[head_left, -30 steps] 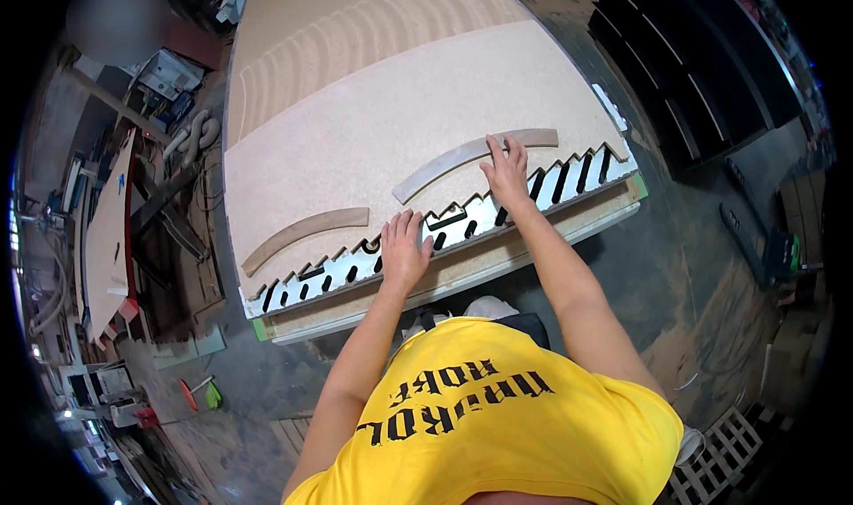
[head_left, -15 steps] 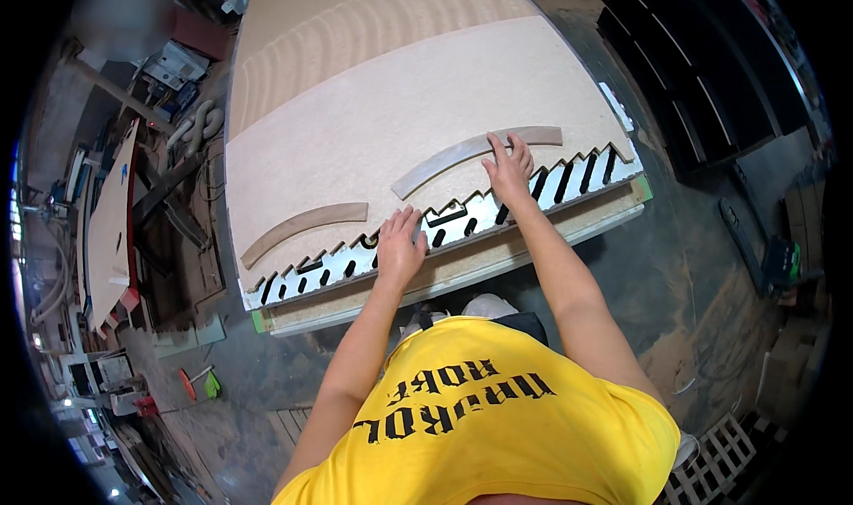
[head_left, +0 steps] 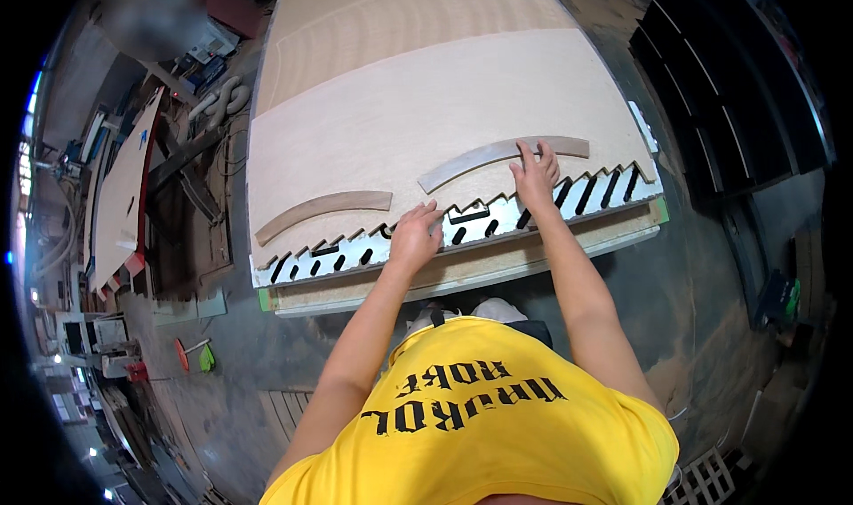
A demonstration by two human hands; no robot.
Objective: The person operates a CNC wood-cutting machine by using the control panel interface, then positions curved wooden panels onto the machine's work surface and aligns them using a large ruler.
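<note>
Wood was under the right hand (head_left: 536,181), which was half open and touched, without clasping, a long, curved, pale-brown wooden strip (head_left: 491,153). The left hand (head_left: 416,237) lay loosely open, grasping nothing visible, across the zigzag edge of a flat beige board (head_left: 400,87). On this board rested the strip and, farther left, a shorter curved brown wooden piece (head_left: 322,204). Along its near side ran a white band with dark slots (head_left: 597,195).

Open board (head_left: 400,96) beyond strips (head_left: 469,161) (both curved)
</note>
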